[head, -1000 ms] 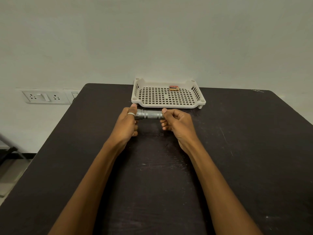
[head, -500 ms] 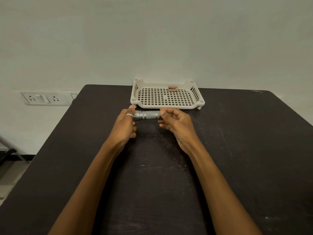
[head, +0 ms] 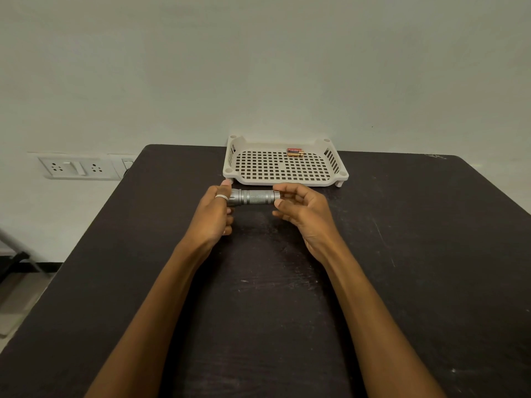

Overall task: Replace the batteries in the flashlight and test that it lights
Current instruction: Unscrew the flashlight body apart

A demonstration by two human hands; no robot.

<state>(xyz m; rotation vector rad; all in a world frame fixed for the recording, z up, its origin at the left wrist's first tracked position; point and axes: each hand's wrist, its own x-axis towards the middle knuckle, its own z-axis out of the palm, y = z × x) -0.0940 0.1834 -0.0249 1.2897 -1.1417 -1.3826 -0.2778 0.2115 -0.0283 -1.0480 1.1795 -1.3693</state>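
The left hand (head: 214, 209) is clamped on the head end of the silver flashlight (head: 253, 197), held level just above the dark counter (head: 416, 254). Since a moment ago the right hand (head: 301, 209) has loosened, its fingertips (head: 283, 194) now only pinching the tail cap (probably mid-unscrew). Beyond, the white perforated tray (head: 287, 179) holds batteries (head: 295, 152) at its far edge, seemingly two.

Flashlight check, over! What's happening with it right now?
Left hand grips silver metal flashlight's head; right hand pinches tail end. Batteries wait in white slotted tray. Nothing in the way.
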